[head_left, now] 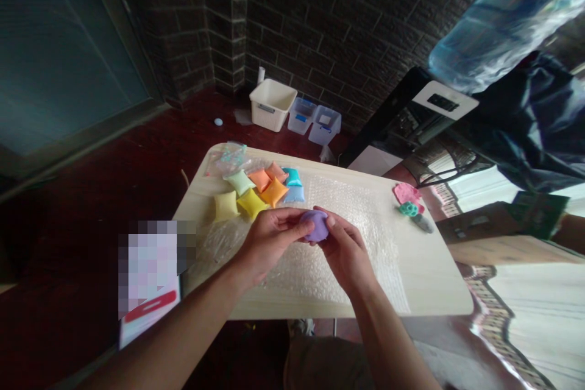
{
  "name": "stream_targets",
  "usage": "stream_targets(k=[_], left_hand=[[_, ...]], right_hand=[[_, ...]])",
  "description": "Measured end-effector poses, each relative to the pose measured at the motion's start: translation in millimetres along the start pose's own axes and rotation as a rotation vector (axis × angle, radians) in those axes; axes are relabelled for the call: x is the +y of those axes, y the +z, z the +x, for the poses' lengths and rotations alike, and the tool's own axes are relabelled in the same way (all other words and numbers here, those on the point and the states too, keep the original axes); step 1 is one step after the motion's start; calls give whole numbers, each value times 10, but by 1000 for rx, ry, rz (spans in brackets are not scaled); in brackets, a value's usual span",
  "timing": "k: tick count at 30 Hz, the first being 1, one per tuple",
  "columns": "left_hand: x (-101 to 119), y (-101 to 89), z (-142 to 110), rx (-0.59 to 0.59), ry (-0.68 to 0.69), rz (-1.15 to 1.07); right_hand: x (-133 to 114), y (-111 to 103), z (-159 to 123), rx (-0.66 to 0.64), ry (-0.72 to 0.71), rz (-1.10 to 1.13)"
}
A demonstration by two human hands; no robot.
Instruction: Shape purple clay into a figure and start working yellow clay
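A round, flattened piece of purple modelling clay (319,226) is held up between my two hands over the table. My left hand (269,237) pinches its left side, with the thumb across the front and the fingers behind. On its right edge, my right hand (345,248) closes thumb and fingers. Just beyond my hands lie several small pillow-shaped packets, among them a yellow packet (252,202), an orange packet (275,192), a pale green packet (241,181) and a teal packet (292,177). Under my hands spreads a sheet of bubble wrap (365,225).
The pale wooden table (439,280) carries a pink piece (406,192), a green lump (408,209) and a grey piece (424,223) at right. Clear plastic bags (233,157) lie back left. A cream bin (273,103) and clear boxes (301,116) stand on the floor behind.
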State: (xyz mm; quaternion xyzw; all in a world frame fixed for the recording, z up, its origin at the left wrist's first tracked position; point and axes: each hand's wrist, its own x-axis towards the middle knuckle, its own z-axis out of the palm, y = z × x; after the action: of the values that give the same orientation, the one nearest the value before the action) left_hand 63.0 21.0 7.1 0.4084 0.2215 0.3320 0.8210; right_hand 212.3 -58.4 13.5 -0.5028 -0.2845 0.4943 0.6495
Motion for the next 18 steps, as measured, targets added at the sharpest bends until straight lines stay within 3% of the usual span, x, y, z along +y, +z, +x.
stream_targets(k=[8, 13, 18], left_hand=[[11, 16, 0, 4, -24, -79], [19, 40, -10, -30, 17, 6], [10, 56, -13, 15, 69, 132]], right_hand=[[-8, 21, -17, -29, -14, 10], [4, 22, -33, 21, -58, -85], [18, -3, -27, -19, -66, -119]])
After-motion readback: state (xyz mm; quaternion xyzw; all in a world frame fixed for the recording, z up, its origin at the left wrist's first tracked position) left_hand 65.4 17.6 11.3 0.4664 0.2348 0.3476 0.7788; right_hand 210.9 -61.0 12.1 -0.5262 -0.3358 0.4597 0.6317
